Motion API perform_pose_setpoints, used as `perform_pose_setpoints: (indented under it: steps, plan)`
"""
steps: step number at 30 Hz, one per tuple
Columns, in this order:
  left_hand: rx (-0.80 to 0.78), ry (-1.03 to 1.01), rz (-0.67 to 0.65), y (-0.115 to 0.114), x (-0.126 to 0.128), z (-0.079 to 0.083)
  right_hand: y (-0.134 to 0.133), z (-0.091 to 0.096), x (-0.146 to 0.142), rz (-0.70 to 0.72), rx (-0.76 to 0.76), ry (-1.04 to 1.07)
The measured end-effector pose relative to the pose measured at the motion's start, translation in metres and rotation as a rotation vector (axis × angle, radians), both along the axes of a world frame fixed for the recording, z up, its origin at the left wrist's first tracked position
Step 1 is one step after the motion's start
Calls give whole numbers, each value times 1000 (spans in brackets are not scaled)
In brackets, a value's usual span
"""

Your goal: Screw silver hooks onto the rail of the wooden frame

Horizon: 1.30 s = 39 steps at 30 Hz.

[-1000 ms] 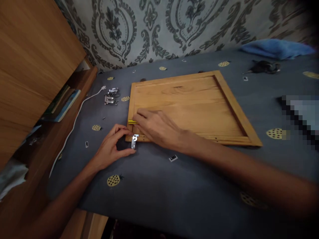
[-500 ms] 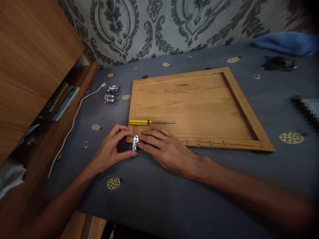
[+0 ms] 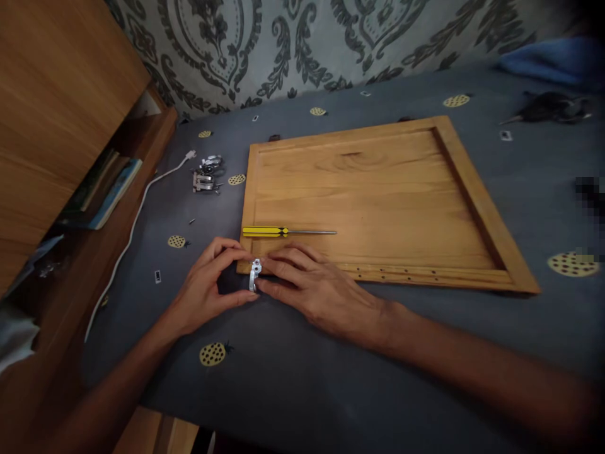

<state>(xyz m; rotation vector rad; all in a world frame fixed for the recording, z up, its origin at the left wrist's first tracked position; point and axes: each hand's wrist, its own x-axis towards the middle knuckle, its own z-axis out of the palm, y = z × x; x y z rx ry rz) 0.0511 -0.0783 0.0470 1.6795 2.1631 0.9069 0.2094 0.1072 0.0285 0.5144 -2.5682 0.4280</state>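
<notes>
The left hand [image 3: 201,291] holds a metal hinge [image 3: 253,279] between thumb and fingers, at the wooden panel's [image 3: 368,202] edge. The hinge sits between both hands; the right hand's [image 3: 324,293] fingertips touch it, fingers close together, though whether they grip I cannot tell. Just beyond the fingers, a yellow screwdriver [image 3: 265,231] lies on the panel. Other hinges [image 3: 204,183] rest well beyond the left hand.

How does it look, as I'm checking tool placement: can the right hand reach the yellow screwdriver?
Probably yes: the screwdriver lies uncovered on the wooden panel, just beyond the right hand, with nothing visible between them.
</notes>
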Motion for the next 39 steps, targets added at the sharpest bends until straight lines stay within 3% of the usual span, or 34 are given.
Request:
perform_pose_setpoints:
  steps: [13,19,22,25,32,39]
  plan:
    - [17,8,-18,-1,-2,-2,0,1,1,15,-24,-34]
    - [116,-45,35,-3,-7,-1,1,0,0,37,-19,-50]
    - [163,-35,110,-4,-12,1,1,-3,-1,36,-25,-31]
    - [236,24,294,-7,-24,1,1,-6,-3,25,-13,29]
    - [348,151,590,-34,-68,1,1,-5,-6,20,-6,76]
    - [234,223,577,-33,-81,-13,2,-6,-5,47,-23,49]
